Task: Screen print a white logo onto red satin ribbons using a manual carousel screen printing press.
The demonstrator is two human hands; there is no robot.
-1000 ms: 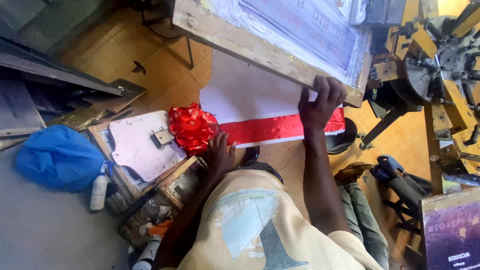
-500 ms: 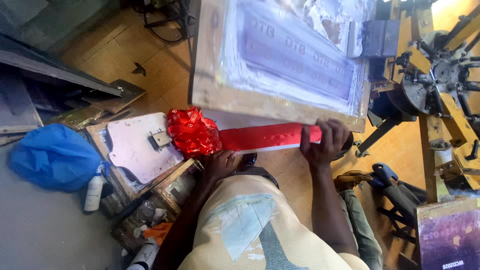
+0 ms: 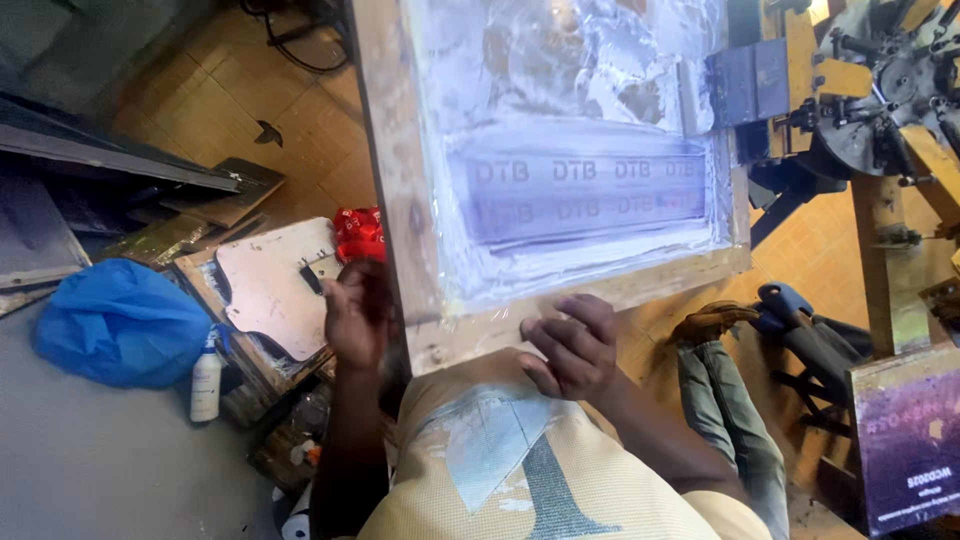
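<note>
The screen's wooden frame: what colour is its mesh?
The mesh is pale violet-blue with a darker purple band, seen in the head view.

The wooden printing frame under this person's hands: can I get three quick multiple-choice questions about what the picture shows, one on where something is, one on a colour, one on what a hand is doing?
1. Where is the bundle of red fabric?
A. Left of the wooden frame
B. On top of the frame's mesh
C. Right of the frame, by the metal press

2. What colour is the plastic bag on the grey surface?
A. Green
B. Blue
C. Yellow

3. What is the right hand doing?
A. Holding a bottle
B. Hanging in the air, away from everything
C. Resting on the frame's near edge

Answers: 1 A, the red shows just past the frame's left rail. 2 B, the bag is plainly blue. 3 C, its fingers lie on the wooden rail.
</note>
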